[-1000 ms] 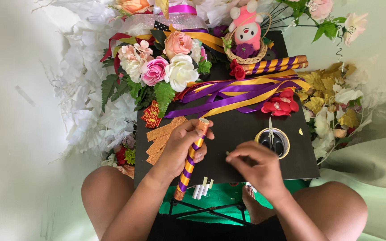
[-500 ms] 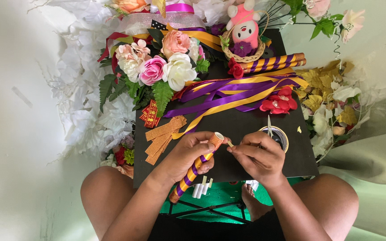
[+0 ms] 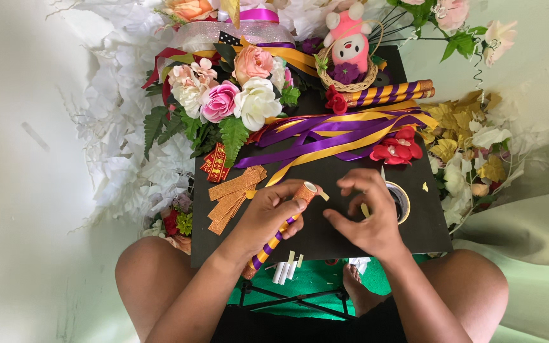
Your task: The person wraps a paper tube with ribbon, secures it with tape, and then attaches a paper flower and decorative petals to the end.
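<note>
While our left hand (image 3: 267, 213) closes around the purple-and-gold striped stick (image 3: 273, 238) near the black board's (image 3: 325, 238) front edge, our right hand (image 3: 366, 213) hovers just beside its orange-wrapped tip, fingers curled and holding nothing we can make out. Purple and gold ribbons (image 3: 344, 130) lie toward the back edge.

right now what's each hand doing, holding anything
Left hand: closed around the purple and gold striped stick.
Right hand: fingers curled beside the stick's tip; whether it holds anything cannot be told.
</note>
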